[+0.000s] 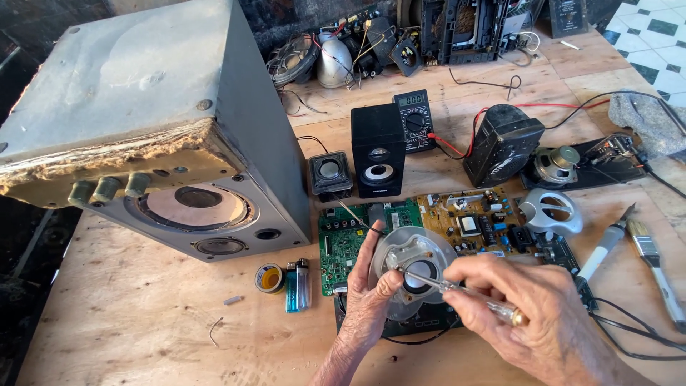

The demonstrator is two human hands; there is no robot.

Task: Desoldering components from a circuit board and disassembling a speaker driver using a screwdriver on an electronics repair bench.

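Hands: L hand [366,289] cups speaker driver [414,268] | R hand [525,314] pinches screwdriver [457,292], tip on driver

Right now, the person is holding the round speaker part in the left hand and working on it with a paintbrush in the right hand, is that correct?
Not quite. The left hand does hold the round speaker part, but the right hand holds a clear-handled screwdriver, not a paintbrush. The paintbrush lies untouched on the wooden table to the right, as the head view shows.
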